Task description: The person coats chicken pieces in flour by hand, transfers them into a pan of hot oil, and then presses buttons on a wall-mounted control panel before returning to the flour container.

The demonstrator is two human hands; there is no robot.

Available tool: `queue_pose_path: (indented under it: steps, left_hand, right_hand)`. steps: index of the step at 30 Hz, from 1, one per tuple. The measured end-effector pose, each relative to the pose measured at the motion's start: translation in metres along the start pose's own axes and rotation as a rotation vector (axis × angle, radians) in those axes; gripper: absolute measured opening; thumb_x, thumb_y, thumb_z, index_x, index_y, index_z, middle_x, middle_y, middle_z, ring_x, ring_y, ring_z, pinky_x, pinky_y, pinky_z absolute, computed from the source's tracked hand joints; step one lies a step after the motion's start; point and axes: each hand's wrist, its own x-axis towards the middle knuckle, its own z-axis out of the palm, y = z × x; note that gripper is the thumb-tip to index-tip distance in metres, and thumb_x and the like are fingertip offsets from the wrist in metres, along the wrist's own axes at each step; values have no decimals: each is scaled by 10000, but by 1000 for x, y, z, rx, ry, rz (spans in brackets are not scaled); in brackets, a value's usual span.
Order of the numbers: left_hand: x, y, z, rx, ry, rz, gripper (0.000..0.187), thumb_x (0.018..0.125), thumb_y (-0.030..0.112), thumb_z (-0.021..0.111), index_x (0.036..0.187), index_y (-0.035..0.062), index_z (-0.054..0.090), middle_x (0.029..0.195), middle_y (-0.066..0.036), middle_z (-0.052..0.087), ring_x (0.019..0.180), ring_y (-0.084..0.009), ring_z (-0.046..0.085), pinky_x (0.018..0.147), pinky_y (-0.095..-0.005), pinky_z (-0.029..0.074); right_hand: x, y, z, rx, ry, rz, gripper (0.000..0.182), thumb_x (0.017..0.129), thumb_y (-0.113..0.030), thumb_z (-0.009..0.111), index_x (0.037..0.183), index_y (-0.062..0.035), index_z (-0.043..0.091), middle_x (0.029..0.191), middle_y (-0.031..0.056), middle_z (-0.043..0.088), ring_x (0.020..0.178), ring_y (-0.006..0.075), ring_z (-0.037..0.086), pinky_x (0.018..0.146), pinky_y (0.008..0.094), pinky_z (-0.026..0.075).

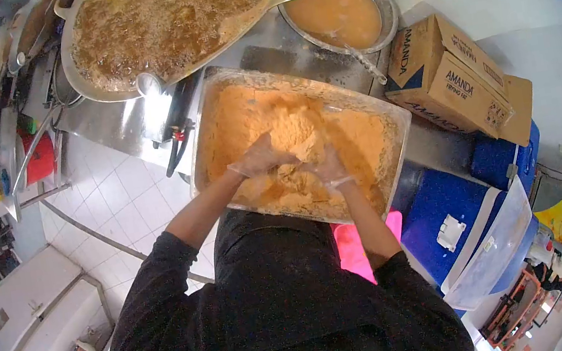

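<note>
Here we are: left hand [260,157] and right hand [328,167] meet at a floury lump [294,130], mid-tray [400,141]. Fingers bend toward it, tips lost in coating; grasping or merely propping, I can't tell! The risk: a weak hold could let the lump crumble, and a brisk toss could fling flour [233,114] over the near rim, beside the black clothing [278,305]. The far left corner sits near the bubbling pot [104,94]; a shove might bump it. Best room? Inside, either side.
</note>
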Motion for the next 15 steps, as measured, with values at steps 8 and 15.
queue_pose_path:
  steps: [8, 15]
  left_hand:
    - [13, -21, -77, 871, 206, 120, 794, 893, 446, 671, 1511, 92, 319, 1458, -228, 455, 1350, -348, 443, 1159, -439, 313]
    - [75, -47, -51, 1090, 153, 583, 728, 981, 528, 451, 1519, 63, 296, 1517, -235, 378, 1421, -362, 344, 1196, -427, 229]
  right_hand:
    - [14, -24, -92, -616, 15, -39, 881, 796, -484, 757, 1486, -91, 375, 1503, 238, 373, 1344, 394, 420, 1133, 471, 339]
    - [40, -60, -54, -599, -149, 37, 878, 805, -528, 699, 1481, -61, 387, 1524, 192, 377, 1407, 360, 358, 1160, 457, 316]
